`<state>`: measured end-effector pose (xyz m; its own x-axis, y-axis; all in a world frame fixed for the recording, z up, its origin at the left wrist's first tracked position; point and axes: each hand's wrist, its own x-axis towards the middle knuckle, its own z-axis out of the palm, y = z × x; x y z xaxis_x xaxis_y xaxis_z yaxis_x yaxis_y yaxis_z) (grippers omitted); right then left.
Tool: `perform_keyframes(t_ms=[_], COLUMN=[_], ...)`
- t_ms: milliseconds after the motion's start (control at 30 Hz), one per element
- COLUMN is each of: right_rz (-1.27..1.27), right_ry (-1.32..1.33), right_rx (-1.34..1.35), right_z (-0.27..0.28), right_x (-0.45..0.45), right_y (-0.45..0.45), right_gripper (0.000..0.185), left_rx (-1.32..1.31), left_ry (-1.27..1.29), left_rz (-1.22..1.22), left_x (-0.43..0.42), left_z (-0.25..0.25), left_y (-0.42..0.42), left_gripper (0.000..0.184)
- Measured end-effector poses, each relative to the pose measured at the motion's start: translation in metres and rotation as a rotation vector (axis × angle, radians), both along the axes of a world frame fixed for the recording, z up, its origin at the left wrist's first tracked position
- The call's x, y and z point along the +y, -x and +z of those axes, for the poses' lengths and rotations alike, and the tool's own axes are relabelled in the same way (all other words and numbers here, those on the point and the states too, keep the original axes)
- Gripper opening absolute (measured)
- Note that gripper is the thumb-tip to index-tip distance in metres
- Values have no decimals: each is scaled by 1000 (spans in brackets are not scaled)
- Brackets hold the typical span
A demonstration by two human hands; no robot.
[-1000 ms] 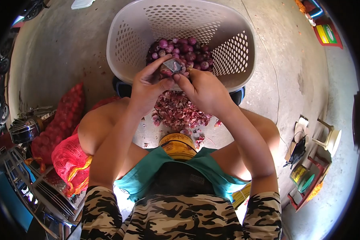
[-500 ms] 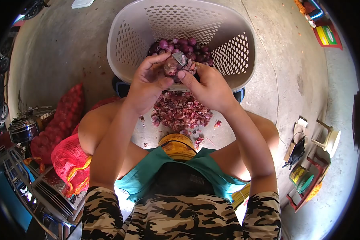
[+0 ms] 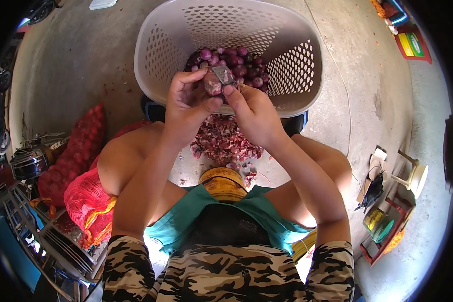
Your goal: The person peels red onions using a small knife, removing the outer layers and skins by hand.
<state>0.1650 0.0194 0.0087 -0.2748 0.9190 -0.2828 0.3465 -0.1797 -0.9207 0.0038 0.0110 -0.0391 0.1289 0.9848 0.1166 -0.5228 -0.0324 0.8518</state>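
Observation:
A red onion (image 3: 213, 87) is held above the near rim of a grey perforated laundry basket (image 3: 153, 60). My left hand (image 3: 187, 110) is closed round it, thumb below and fingers at its far side. My right hand (image 3: 256, 111) pinches a small flat grey blade (image 3: 223, 74), which lies against the onion's upper right side. Its thumb presses near the onion, and the fingers behind are partly hidden. Several shiny purple onions (image 3: 232, 59) lie in the basket below. Under the hands, a heap of onion skins (image 3: 225, 140) covers the floor.
Red mesh sacks of onions (image 3: 88, 194) lean by my left leg. Metal racks (image 3: 68, 246) stand at the lower left. A yellow container (image 3: 221, 183) sits between my legs. At right are a pale stool (image 3: 415, 173) and a tub with a green lid (image 3: 380, 226).
Loose skin seen on the onion's right side is gone from there, and more of its smooth surface shows. My right hand has shifted slightly left and down; the left hand stays round the onion.

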Motion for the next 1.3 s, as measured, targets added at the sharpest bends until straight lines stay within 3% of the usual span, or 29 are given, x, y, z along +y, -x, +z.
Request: perform_keyframes(t_ms=[167, 367, 467, 567, 700, 800, 1033, 1300], right_rz=[108, 242, 236, 257, 434, 491, 720, 728], right_ry=[-69, -232, -289, -418, -589, -570, -361, -254], right_rx=[-30, -51, -34, -20, -85, -221, -450, -501], right_z=[2, 4, 4, 3, 1, 7, 3, -13], right_x=[0, 3, 3, 5, 7, -1, -2, -12], right_y=[-6, -17, -17, -18, -21, -16, -12, -11], right_gripper=[45, 42, 38, 35, 34, 35, 45, 45], left_rx=[-182, -150, -15, -72, -96, -125, -152, -109], left_ry=[161, 160, 169, 242, 256, 266, 196, 233], left_rz=[-121, -276, -234, -244, -172, -133, -185, -156], left_x=[2, 6, 6, 3, 0, 5, 8, 10], left_z=[20, 25, 24, 23, 18, 21, 21, 20], left_y=[6, 11, 12, 11, 11, 18, 20, 24], left_gripper=[59, 75, 83, 87, 80, 71, 59, 48])
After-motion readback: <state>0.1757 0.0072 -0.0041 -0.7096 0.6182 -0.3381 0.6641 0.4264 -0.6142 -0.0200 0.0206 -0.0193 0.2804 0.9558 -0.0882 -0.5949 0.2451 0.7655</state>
